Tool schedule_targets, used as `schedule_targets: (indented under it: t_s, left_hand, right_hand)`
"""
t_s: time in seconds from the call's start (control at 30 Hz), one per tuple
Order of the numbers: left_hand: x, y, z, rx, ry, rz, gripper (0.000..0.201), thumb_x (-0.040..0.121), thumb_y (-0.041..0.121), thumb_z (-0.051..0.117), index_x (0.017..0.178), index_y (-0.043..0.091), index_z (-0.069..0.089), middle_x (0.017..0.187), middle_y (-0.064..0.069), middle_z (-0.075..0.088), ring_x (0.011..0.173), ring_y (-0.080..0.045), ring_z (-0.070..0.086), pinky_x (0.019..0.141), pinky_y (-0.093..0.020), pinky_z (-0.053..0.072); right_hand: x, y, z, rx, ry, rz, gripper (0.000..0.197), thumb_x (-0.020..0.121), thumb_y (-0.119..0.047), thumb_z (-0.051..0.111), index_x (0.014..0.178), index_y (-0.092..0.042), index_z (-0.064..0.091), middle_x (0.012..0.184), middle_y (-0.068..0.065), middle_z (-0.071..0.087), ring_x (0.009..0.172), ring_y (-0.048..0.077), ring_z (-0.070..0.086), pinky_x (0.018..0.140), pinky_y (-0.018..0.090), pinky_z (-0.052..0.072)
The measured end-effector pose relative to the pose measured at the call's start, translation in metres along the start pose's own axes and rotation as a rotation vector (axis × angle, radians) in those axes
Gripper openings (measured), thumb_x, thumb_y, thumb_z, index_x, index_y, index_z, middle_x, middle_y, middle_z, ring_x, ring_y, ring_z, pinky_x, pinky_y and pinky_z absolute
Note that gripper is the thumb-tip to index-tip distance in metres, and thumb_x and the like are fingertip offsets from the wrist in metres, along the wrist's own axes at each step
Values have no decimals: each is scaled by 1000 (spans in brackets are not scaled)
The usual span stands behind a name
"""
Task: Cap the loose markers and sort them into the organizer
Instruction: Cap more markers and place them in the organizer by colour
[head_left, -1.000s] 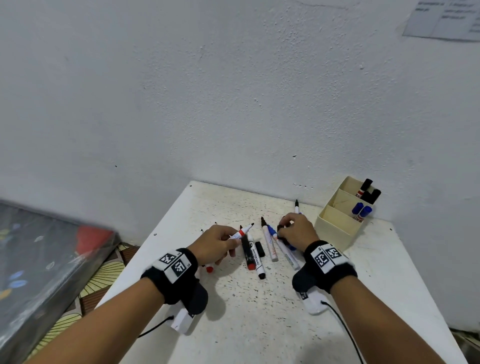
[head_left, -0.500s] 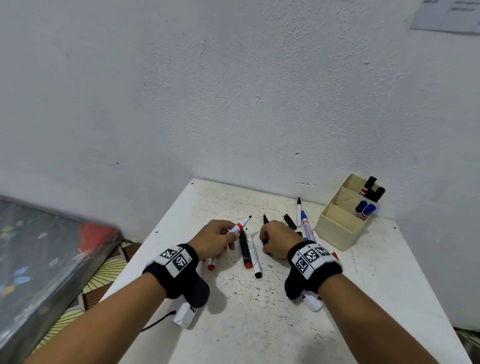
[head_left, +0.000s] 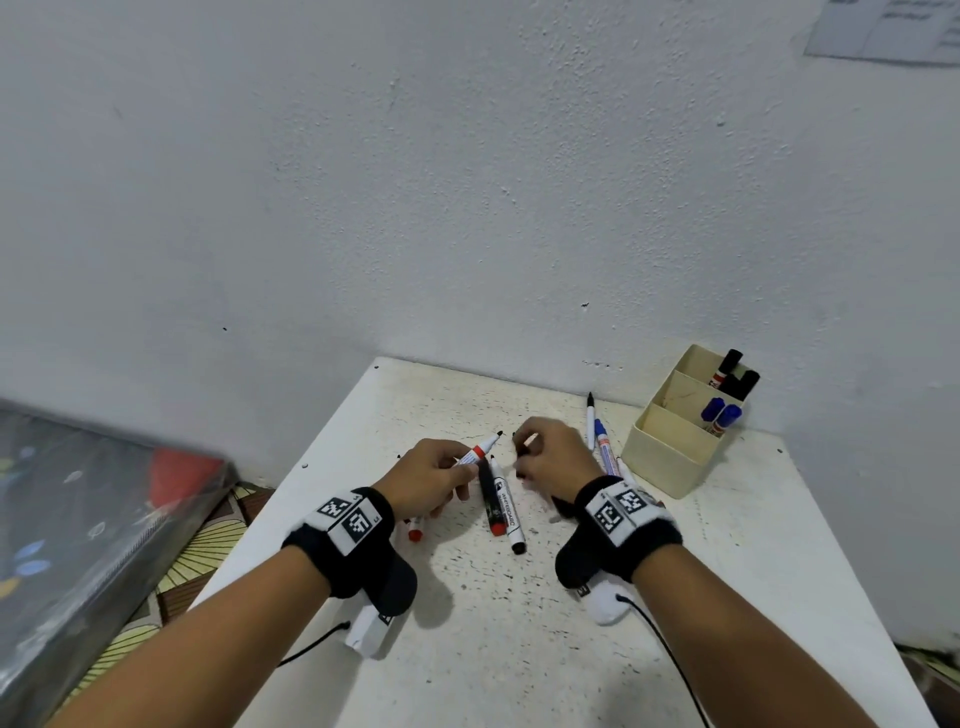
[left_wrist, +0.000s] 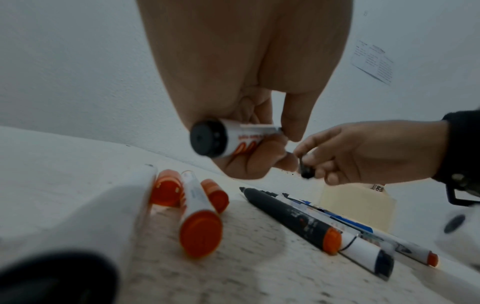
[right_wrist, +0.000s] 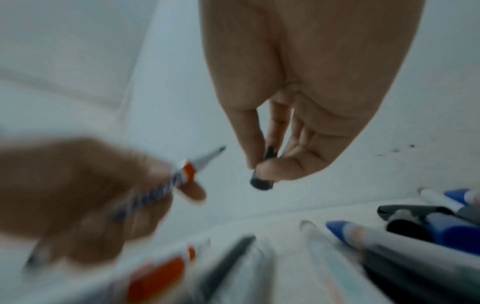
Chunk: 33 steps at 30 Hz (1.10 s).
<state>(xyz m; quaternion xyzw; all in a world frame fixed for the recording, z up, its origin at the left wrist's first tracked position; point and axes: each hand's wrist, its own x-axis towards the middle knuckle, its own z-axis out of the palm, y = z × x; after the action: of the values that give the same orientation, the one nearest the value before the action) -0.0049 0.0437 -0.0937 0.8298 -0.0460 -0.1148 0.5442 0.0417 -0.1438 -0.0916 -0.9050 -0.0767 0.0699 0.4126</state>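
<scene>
The organizer (head_left: 670, 462) stands at the worktop's (head_left: 519, 649) far right corner. My right hand (head_left: 550, 457) has left the blue markers and now pinches a black cap (right_wrist: 262, 181). My left hand (head_left: 431, 478) grips the uncapped marker (head_left: 480, 448). Capping follows.

One organizer (head_left: 670, 457) holding four capped markers (head_left: 727, 387), two hands (head_left: 434, 475)
</scene>
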Motion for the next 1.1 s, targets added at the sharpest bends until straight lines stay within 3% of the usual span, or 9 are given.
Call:
schedule_targets:
  t_s: [0.13, 0.27, 0.43, 0.63, 0.73, 0.8, 0.9, 1.03, 1.1]
  left_hand:
    - [0, -1, -1, 0, -5, -12, 14, 96, 13, 54, 84, 19, 60, 68, -6, 62, 46, -14, 42, 44, -24, 41]
    - [1, 4, 4, -8, -27, -2, 12, 96, 13, 54, 86, 16, 60, 67, -5, 61, 46, -16, 41, 42, -23, 39]
    - [1, 14, 9, -3, -30, 35, 11, 97, 12, 52, 93, 10, 62, 66, -5, 60, 41, -14, 41, 39, -21, 37]
    - [-2, 11, 8, -16, -41, 26, 10, 97, 14, 53, 94, 16, 62, 64, -2, 60, 43, -13, 41, 41, -22, 38]
    - [-2, 9, 7, -5, -43, 11, 11, 97, 14, 53, 89, 16, 60, 67, -4, 61, 46, -16, 41, 44, -25, 39]
    - [-4, 7, 5, 15, -37, 10, 14, 97, 14, 53, 84, 18, 58, 69, -6, 62, 47, -17, 42, 46, -26, 40]
    - [-4, 6, 3, 29, -35, 8, 15, 97, 14, 52, 84, 20, 58, 70, -5, 62, 46, -16, 43, 45, -25, 41]
    - [-3, 8, 5, 32, -47, 12, 16, 97, 15, 53, 83, 20, 57, 70, -6, 62, 46, -15, 43, 45, -25, 41]
    - [-3, 7, 4, 28, -47, 6, 16, 97, 15, 53, 83, 20, 57, 70, -6, 63, 46, -16, 43, 45, -25, 41]
  right_hand:
    - [-1, -12, -23, 616, 210, 86, 16, 84, 6, 64, 99, 2, 59, 74, 16, 65, 50, 16, 59, 46, 23, 51]
    - [-8, -19, -24, 747, 215, 58, 15, 85, 6, 64, 98, 4, 59, 72, 17, 66, 55, 19, 63, 56, 27, 58]
    - [-16, -25, -6, 639, 6, 56, 25, 82, 3, 68, 105, 0, 56, 80, 22, 66, 61, 26, 62, 56, 33, 56]
    - [-16, -19, -7, 614, 11, 34, 28, 79, 4, 71, 103, -1, 57, 78, 20, 66, 60, 23, 60, 54, 30, 53]
    - [-9, -7, -16, 613, 126, 68, 26, 81, 4, 69, 103, -3, 58, 75, 16, 66, 56, 20, 57, 53, 29, 51]
    - [-3, 6, -25, 460, 148, 98, 26, 81, 1, 69, 104, -6, 61, 70, 13, 64, 49, 16, 54, 52, 29, 49]
    - [2, 20, -27, 130, 1, 113, 32, 81, -2, 69, 110, -12, 62, 66, 8, 63, 41, 6, 54, 51, 22, 43]
    - [4, 26, -25, -125, 1, 10, 39, 83, -7, 66, 121, -15, 60, 80, 6, 68, 69, 12, 62, 61, 19, 44]
    - [3, 27, -30, -169, 33, -23, 26, 83, -5, 64, 106, -15, 64, 83, 5, 67, 76, 17, 62, 67, 23, 48]
